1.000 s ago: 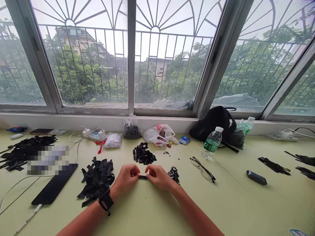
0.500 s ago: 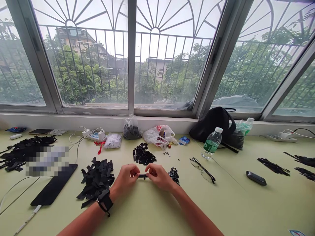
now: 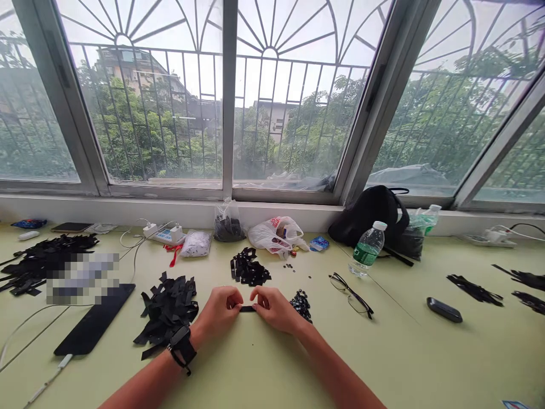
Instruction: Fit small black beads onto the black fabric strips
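Note:
A short black strip (image 3: pixel 247 309) is stretched level between my two hands, low over the green table (image 3: pixel 272 363). My left hand (image 3: pixel 219 311) pinches its left end, and my right hand (image 3: pixel 272 307) pinches the other end. A watch is on my left wrist. Beside my left hand lies a heap of black strips (image 3: pixel 168 309). Small dark round pieces (image 3: pixel 301 305) are piled just right of my right hand. Beyond the hands sits a smaller pile of black pieces (image 3: pixel 249 267).
Eyeglasses (image 3: pixel 351 295) and a water bottle (image 3: pixel 368 249) stand to the right, with a black case (image 3: pixel 444 309) farther over. A black flat device (image 3: pixel 94 321) with a cable lies left. Plastic bags (image 3: pixel 276 236) and a black bag (image 3: pixel 361 218) line the window sill.
The small dark round piece seen under the strip earlier no longer shows. The strip sits slightly lower, and both hands keep their pinch.

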`<state>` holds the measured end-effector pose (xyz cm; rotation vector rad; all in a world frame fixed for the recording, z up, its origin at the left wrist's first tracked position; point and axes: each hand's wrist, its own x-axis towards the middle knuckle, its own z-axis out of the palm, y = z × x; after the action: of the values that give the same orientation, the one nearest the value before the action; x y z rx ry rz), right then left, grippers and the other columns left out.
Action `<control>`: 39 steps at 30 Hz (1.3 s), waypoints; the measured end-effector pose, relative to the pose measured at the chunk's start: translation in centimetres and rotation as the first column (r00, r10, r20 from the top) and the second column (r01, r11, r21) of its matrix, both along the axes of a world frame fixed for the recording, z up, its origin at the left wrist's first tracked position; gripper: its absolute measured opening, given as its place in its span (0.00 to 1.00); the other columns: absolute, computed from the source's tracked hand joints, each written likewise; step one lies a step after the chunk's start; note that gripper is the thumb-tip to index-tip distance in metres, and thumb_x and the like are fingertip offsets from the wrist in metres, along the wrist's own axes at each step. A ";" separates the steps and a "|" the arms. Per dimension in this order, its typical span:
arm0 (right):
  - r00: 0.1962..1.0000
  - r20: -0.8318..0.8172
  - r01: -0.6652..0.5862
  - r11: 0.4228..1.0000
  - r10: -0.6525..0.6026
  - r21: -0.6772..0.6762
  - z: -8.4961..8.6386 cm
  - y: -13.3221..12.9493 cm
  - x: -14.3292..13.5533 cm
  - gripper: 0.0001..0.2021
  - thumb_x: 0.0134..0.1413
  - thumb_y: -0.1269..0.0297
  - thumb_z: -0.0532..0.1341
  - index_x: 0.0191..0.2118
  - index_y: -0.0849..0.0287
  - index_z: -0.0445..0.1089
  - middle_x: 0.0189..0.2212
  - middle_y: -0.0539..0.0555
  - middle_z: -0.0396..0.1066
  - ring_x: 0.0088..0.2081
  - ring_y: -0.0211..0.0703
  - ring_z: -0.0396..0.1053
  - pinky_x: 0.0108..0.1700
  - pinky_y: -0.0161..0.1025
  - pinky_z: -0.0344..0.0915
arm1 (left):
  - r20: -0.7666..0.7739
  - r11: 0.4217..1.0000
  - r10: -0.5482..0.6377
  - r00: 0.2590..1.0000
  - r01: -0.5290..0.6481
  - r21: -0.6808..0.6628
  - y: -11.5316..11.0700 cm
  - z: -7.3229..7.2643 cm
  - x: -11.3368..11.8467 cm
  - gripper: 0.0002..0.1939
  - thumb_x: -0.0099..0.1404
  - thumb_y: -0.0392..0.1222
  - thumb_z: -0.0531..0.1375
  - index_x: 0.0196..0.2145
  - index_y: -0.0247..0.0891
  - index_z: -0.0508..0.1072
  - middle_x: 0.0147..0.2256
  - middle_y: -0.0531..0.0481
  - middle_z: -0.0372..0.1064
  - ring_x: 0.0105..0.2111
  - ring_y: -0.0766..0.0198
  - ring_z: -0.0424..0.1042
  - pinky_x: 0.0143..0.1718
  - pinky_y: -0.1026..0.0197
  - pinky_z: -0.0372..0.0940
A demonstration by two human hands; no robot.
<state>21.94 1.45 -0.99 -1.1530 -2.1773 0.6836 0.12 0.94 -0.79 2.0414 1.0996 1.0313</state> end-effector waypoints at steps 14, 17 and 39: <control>0.985 0.073 0.146 0.980 -0.156 0.135 0.1 0.3 0.5 0.03 0.58 0.68 0.61 0.37 0.56 0.71 0.30 0.49 0.70 0.31 0.40 0.67 0.35 0.35 0.58 | -0.144 0.990 -0.089 0.986 0.103 0.093 -1.1 1.1 0.1 0.11 0.67 0.39 0.58 0.45 0.45 0.77 0.43 0.46 0.72 0.46 0.54 0.68 0.50 0.54 0.65; 0.995 0.031 0.088 0.988 -0.093 0.124 0.5 -0.1 0.3 0.07 0.58 0.71 0.59 0.39 0.55 0.73 0.35 0.51 0.70 0.35 0.41 0.67 0.37 0.36 0.60 | -0.144 0.992 -0.072 0.987 0.087 0.097 -1.1 1.0 0.2 0.08 0.65 0.41 0.62 0.42 0.44 0.78 0.41 0.46 0.72 0.45 0.53 0.68 0.49 0.54 0.65; 0.999 -0.029 -0.022 0.995 0.025 0.102 0.7 -0.5 -0.1 0.06 0.57 0.74 0.58 0.36 0.56 0.69 0.35 0.50 0.72 0.40 0.44 0.66 0.42 0.38 0.62 | -0.076 0.996 -0.069 0.995 0.072 0.044 -0.7 0.4 0.4 0.06 0.65 0.41 0.61 0.36 0.43 0.80 0.37 0.46 0.72 0.41 0.55 0.69 0.44 0.58 0.63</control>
<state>21.83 0.91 -0.26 -1.0598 -2.1769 0.5885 0.54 0.27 -0.34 2.1556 1.0419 0.9606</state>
